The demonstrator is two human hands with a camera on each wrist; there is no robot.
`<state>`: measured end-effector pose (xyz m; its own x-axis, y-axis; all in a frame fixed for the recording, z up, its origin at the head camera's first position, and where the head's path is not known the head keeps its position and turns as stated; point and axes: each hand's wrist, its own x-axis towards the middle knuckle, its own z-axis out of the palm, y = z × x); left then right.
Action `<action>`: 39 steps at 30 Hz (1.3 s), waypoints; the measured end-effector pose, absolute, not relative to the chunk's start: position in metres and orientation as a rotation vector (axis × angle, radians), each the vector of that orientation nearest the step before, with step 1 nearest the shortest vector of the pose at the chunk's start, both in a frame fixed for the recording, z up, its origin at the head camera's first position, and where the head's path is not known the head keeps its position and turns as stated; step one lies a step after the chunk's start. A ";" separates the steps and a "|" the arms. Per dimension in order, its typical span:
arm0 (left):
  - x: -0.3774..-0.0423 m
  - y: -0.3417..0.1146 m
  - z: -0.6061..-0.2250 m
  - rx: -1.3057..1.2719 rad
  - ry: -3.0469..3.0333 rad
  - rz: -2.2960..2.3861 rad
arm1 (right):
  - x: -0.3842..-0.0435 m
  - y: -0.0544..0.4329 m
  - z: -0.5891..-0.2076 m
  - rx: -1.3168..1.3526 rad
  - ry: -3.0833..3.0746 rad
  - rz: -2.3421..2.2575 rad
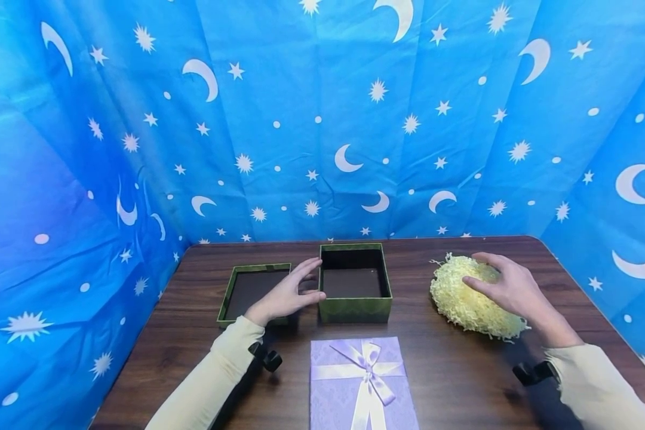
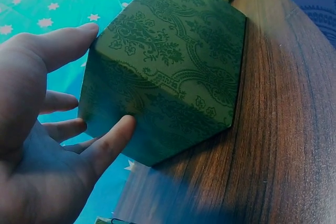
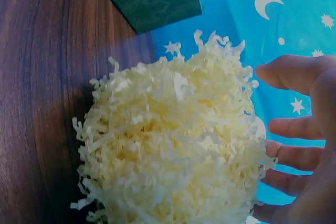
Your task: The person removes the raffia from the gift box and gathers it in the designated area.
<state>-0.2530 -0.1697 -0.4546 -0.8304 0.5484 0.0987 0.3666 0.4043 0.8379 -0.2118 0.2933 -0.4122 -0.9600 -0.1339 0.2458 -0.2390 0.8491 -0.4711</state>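
My left hand (image 1: pixel 290 291) is at the left side of an open green patterned box (image 1: pixel 355 310), thumb and fingers spread. In the left wrist view its fingertips are at the edges of the box (image 2: pixel 168 61); whether they all touch it I cannot tell. Nothing lies inside the box except its dark bottom. My right hand (image 1: pixel 510 288) is over the right side of a heap of pale yellow shredded paper (image 1: pixel 462 304), fingers apart and relaxed. In the right wrist view, the fingertips reach the edge of the heap (image 3: pixel 173 140) without gripping any.
Left of the box lies its shallow green lid (image 1: pixel 252 295), inside up, partly behind my left hand. A lilac gift box (image 1: pixel 330 400) with a ribbon bow (image 1: pixel 369 373) is at the front of the wooden table (image 1: pixel 177 334). Blue star-printed cloth (image 1: pixel 279 143) hangs behind.
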 end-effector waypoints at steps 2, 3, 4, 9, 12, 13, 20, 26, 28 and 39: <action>-0.252 -0.170 -0.454 0.818 2.507 1.357 | -0.210 0.291 -0.412 0.303 -2.787 0.763; -0.251 -0.171 -0.453 0.821 2.524 1.341 | -0.210 0.290 -0.411 0.313 -2.767 0.767; -0.250 -0.171 -0.453 0.824 2.532 1.333 | -0.209 0.288 -0.411 0.323 -2.748 0.773; -0.246 -0.171 -0.450 0.810 2.534 1.337 | -0.204 0.279 -0.409 0.375 -2.667 0.805; -0.243 -0.172 -0.448 0.812 2.549 1.328 | -0.201 0.273 -0.408 0.408 -2.635 0.791; -0.242 -0.172 -0.448 0.812 2.545 1.333 | -0.200 0.271 -0.408 0.418 -2.627 0.786; -0.229 -0.180 -0.446 0.829 2.710 1.216 | -0.195 0.261 -0.410 0.476 -2.598 0.806; -0.215 -0.186 -0.446 0.858 2.668 1.284 | -0.189 0.252 -0.412 0.477 -2.626 0.854; -0.210 -0.187 -0.446 0.863 2.680 1.283 | -0.187 0.249 -0.413 0.489 -2.626 0.871; -0.180 -0.193 -0.445 0.861 2.657 1.372 | -0.176 0.236 -0.412 0.524 -2.621 1.042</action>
<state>-0.1802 -0.1929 -0.4452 -0.8466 0.4854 0.2184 0.4592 0.4585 0.7609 -0.1763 0.2358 -0.4123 -0.8975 -0.2295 0.3765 -0.4254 0.6756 -0.6021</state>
